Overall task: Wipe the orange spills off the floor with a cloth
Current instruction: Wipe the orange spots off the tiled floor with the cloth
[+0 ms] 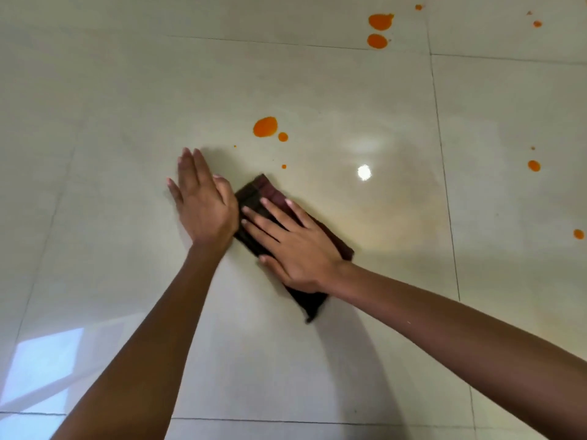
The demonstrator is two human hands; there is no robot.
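Observation:
A dark brown folded cloth (255,195) lies flat on the glossy beige tile floor (349,281). My right hand (292,246) presses on the cloth, palm down, fingers spread. My left hand (203,201) rests flat on the bare floor just left of the cloth, touching its edge. An orange spill (265,127) with a smaller drop (283,136) sits just beyond the cloth, and a tiny dot (284,166) lies nearer. Two larger blobs (379,22) are further away at the top.
More orange drops dot the right side (534,165), (578,234), and the far top right (537,24). Grout lines cross the tiles. A bright lamp reflection (364,172) shines right of the cloth. A window reflection lies at the bottom left (44,366).

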